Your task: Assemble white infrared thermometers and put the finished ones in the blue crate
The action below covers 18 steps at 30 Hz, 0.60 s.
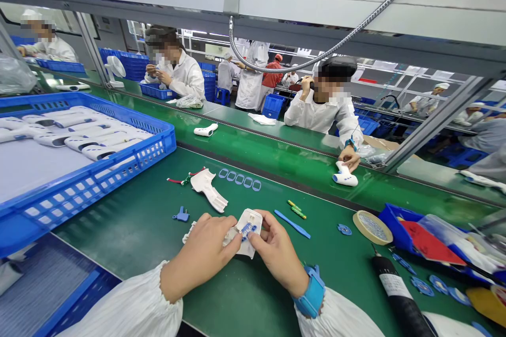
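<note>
Both my hands hold an open white plastic housing half (251,248) above the green worktop. My left hand (205,245) is closed round its left side, hiding much of it. My right hand (280,253) grips the right edge, its thumb by a small blue plastic part (248,230) inside the shell. Beyond my hands lies another white gun-shaped shell half (207,189), with a small circuit board with red wires (185,181) beside it. A loose blue plastic piece (182,214) sits to the left. Several blue frame-shaped pieces (239,178) form a row behind.
A blue crate (164,139) of white gun-shaped devices stands left. On the right are green-yellow batteries (296,209), a blue stick (292,224), a tape roll (373,227) and a black electric screwdriver (399,295). Across the green belt (256,142), a co-worker's hand (348,159) touches a white device (344,175).
</note>
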Each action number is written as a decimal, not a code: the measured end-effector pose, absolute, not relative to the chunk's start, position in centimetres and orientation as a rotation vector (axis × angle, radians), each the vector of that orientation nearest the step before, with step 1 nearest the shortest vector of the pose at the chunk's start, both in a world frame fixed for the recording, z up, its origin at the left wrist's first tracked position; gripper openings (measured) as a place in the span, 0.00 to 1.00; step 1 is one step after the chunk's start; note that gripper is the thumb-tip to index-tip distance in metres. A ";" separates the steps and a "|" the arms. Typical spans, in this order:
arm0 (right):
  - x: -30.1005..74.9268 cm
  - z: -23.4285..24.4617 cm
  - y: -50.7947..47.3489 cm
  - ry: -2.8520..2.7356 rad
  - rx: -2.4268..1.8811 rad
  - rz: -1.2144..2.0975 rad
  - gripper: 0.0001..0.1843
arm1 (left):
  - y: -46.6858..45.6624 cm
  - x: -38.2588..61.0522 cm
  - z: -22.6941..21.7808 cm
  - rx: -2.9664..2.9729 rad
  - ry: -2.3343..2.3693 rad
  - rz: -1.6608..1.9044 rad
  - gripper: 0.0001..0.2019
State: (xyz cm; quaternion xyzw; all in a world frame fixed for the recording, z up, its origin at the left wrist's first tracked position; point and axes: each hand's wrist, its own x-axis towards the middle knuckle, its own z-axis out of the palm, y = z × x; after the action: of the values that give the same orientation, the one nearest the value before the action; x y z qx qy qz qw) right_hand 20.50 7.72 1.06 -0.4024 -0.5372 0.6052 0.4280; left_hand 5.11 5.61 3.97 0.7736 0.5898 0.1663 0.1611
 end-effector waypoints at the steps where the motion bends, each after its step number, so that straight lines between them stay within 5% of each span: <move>1: 20.5 1.0 7.8 -1.344 -1.007 1.511 0.16 | 5.6 5.1 4.0 2.201 1.682 0.470 0.12; 18: 20.6 1.1 7.6 -1.369 -1.092 1.395 0.12 | 5.4 5.2 3.9 2.265 1.680 0.462 0.11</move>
State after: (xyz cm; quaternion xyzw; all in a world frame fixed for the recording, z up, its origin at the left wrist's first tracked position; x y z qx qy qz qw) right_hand 20.61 7.63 1.13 -0.4389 -0.5503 0.5608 0.4361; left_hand 5.16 5.44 3.86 0.7845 0.5821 0.1602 0.1415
